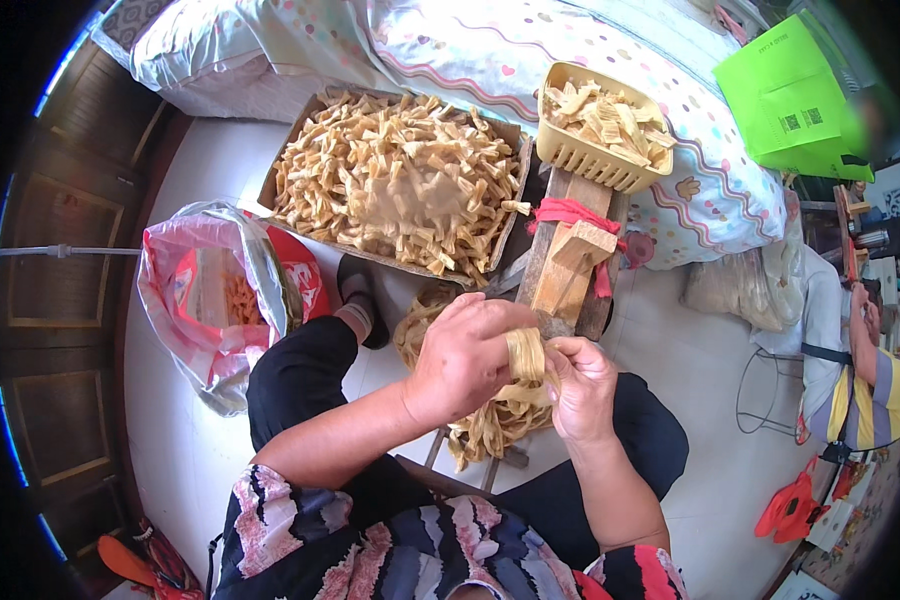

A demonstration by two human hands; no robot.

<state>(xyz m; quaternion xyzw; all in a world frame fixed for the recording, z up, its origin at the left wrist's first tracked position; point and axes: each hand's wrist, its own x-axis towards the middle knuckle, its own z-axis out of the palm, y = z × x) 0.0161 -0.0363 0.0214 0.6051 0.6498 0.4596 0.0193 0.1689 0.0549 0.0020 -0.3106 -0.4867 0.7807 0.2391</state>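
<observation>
My left hand (467, 350) is closed round a folded band of pale yellow, leafy strip (524, 352) at the middle of the view. My right hand (580, 385) pinches the same strip at its right side, with thumb and fingertips together. Both hands are just in front of a wooden bench (560, 280) with an angled block and red cloth tied round it. A loose heap of similar strips (490, 435) hangs and lies below my hands, partly hidden by them. Behind the bench a cardboard box (390, 185) holds several small knotted pieces of the same material.
A yellow basket (655, 175) holds chips. A lined bag (175, 290) stands left. Behind are a patterned bedcover (470, 40) and green bag (770, 90). A co-worker (875, 395) sits at right, a red object (785, 510) below them. My legs flank the heap.
</observation>
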